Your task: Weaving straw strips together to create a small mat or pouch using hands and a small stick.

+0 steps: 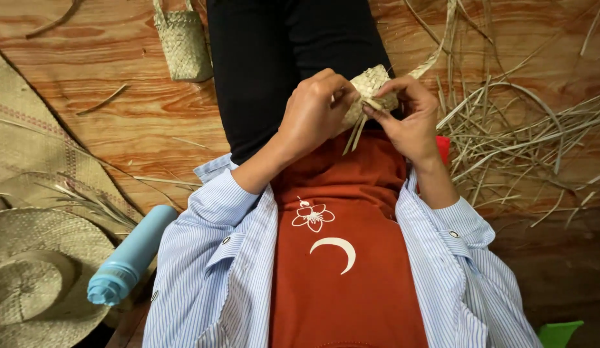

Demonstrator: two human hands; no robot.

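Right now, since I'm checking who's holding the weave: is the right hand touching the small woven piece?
Touching. The head view shows the right hand with its fingertips pinching a strip on the small woven piece, while the left hand grips its other side.

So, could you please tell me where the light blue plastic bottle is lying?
In the head view, the light blue plastic bottle lies on its side at lower left, between the round woven straw hat and the striped left sleeve.

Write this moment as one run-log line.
left hand: grips woven piece | right hand: pinches its strips | nearby: loose straw, small basket, blue bottle
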